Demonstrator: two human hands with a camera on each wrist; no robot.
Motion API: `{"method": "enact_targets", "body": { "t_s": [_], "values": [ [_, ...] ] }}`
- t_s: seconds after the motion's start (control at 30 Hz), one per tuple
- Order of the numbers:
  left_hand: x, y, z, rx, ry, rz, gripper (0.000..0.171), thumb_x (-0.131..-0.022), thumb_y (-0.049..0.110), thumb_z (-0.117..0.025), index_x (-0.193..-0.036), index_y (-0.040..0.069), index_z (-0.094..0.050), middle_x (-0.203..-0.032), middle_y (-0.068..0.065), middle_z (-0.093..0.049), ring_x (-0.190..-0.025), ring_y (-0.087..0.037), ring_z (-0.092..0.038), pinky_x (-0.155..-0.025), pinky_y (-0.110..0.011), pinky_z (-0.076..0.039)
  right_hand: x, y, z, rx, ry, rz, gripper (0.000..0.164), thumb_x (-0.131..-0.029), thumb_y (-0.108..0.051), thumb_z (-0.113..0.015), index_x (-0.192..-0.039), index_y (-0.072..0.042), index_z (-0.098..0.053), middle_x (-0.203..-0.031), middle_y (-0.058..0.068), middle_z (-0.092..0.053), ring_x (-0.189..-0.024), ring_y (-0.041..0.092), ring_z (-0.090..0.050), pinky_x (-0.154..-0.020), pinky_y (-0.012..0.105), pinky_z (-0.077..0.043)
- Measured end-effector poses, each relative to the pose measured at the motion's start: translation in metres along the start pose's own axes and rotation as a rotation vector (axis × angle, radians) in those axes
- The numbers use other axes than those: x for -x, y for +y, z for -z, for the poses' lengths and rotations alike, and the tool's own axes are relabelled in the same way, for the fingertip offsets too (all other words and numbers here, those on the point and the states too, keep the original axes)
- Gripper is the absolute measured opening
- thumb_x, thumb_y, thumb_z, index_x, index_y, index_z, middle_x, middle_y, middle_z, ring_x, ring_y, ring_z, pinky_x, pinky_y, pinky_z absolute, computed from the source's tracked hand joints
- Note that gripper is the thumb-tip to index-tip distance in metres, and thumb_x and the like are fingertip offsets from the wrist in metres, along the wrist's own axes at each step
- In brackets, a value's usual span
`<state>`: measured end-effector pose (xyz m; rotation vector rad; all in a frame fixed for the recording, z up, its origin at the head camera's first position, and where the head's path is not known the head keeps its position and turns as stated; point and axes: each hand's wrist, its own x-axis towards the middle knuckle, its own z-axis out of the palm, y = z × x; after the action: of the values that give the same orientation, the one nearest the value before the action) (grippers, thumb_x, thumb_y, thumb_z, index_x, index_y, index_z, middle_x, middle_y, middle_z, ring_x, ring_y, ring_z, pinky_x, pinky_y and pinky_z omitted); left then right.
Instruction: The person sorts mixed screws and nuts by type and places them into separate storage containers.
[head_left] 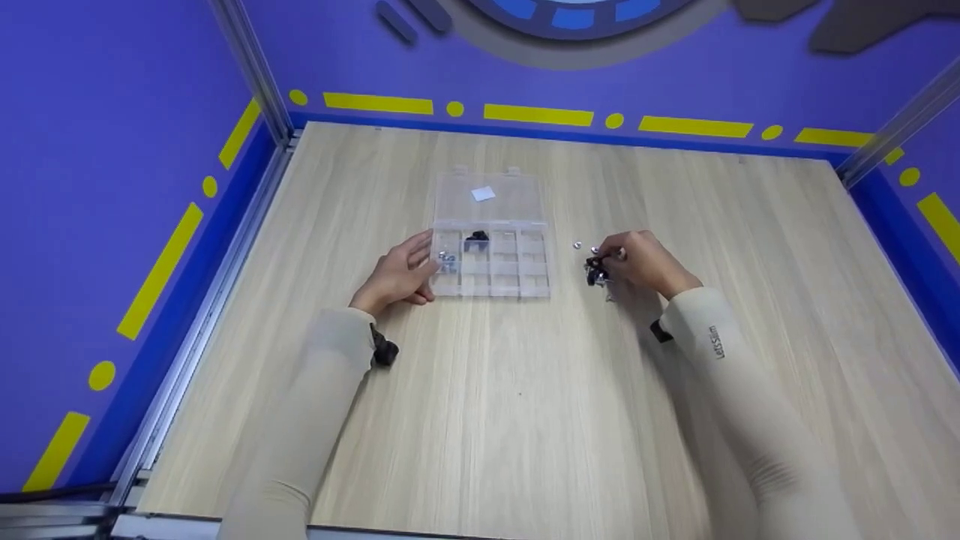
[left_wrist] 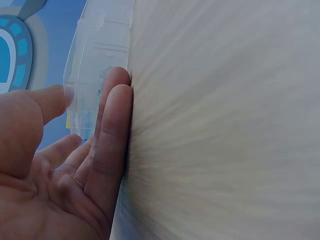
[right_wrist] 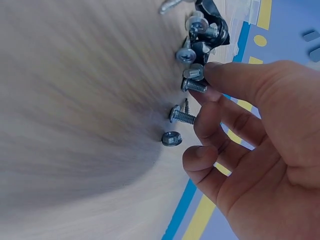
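Observation:
A clear plastic compartment box (head_left: 534, 289) lies with its lid folded back. At its left side, my left hand (head_left: 397, 274) holds the edge, thumb on the rim and fingers along the wall. Small metal pieces (head_left: 447, 261) fill a left compartment, and black pieces (head_left: 477, 240) sit in the one beside it. To the right of the box, my right hand (head_left: 643, 259) reaches into a small pile of hardware. Its thumb and forefinger pinch a silver bolt (right_wrist: 194, 73). Black clips (right_wrist: 212, 22), screws and another bolt (right_wrist: 182, 116) lie around the fingertips.
A flanged nut (right_wrist: 172, 139) lies near the curled lower fingers. Another small metal piece (head_left: 577, 245) sits between box and pile. A white label (head_left: 484, 193) is on the lid (head_left: 450, 199). Blue-purple panels (head_left: 540, 82) and metal posts (head_left: 259, 71) bound the wooden table (head_left: 495, 420).

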<state>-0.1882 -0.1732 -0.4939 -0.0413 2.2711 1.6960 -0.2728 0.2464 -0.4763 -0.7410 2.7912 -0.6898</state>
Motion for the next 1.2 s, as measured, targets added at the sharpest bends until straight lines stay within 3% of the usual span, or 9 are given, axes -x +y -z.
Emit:
{"method": "enact_targets", "body": {
  "t_s": [0.2,0.43,0.63,0.8,1.03,1.2],
  "values": [
    [0.000,-0.001,0.001,-0.015,-0.002,0.001,0.066,-0.107,0.022,-0.058,-0.165,0.023,-0.026,-0.165,-0.009,-0.033,-0.063,-0.020,-0.069,-0.054,-0.027,-0.060,0.000,0.000,0.000,0.006,0.005,0.007,0.016,-0.096,0.003,-0.066,-0.106,-0.002,-0.077,-0.104,0.015,-0.075,-0.091,0.027,-0.067,-0.078,0.041,-0.055],
    [0.000,-0.001,0.001,0.007,-0.015,-0.027,0.068,-0.107,0.021,-0.058,-0.165,0.021,-0.024,-0.165,-0.010,-0.033,-0.061,-0.021,-0.068,-0.052,-0.027,-0.059,-0.004,0.000,0.002,0.032,0.034,0.031,0.015,-0.095,0.004,-0.064,-0.102,0.000,-0.077,-0.090,0.015,-0.074,-0.076,0.025,-0.066,-0.063,0.036,-0.054],
    [0.000,-0.002,0.001,0.012,-0.015,-0.017,0.067,-0.107,0.021,-0.058,-0.165,0.022,-0.025,-0.165,-0.009,-0.034,-0.063,-0.021,-0.069,-0.053,-0.027,-0.059,-0.009,-0.006,0.009,0.011,0.067,0.059,0.012,-0.094,0.003,-0.067,-0.100,0.000,-0.076,-0.091,0.014,-0.075,-0.081,0.027,-0.069,-0.069,0.040,-0.057],
    [0.001,-0.001,0.001,0.007,-0.014,-0.015,0.067,-0.107,0.022,-0.058,-0.165,0.022,-0.025,-0.165,-0.009,-0.034,-0.063,-0.021,-0.069,-0.053,-0.027,-0.059,-0.013,-0.017,0.014,-0.005,0.145,0.081,0.014,-0.095,0.003,-0.065,-0.103,0.001,-0.077,-0.096,0.015,-0.075,-0.086,0.028,-0.069,-0.075,0.045,-0.058],
    [0.001,0.000,0.001,-0.005,-0.003,-0.006,0.068,-0.107,0.023,-0.059,-0.165,0.022,-0.025,-0.165,-0.010,-0.034,-0.064,-0.021,-0.069,-0.054,-0.027,-0.060,-0.024,-0.040,0.018,-0.013,0.288,0.115,0.009,-0.099,-0.008,-0.068,-0.102,-0.004,-0.076,-0.097,0.009,-0.075,-0.078,0.021,-0.065,-0.068,0.036,-0.055],
    [0.001,0.000,0.000,-0.005,-0.003,-0.007,0.068,-0.107,0.022,-0.059,-0.165,0.022,-0.025,-0.165,-0.010,-0.032,-0.065,-0.022,-0.070,-0.054,-0.028,-0.060,-0.034,-0.057,0.016,-0.001,0.322,0.192,0.013,-0.099,0.001,-0.064,-0.106,-0.003,-0.072,-0.099,0.010,-0.071,-0.076,0.023,-0.065,-0.067,0.037,-0.056]
  ]
}}
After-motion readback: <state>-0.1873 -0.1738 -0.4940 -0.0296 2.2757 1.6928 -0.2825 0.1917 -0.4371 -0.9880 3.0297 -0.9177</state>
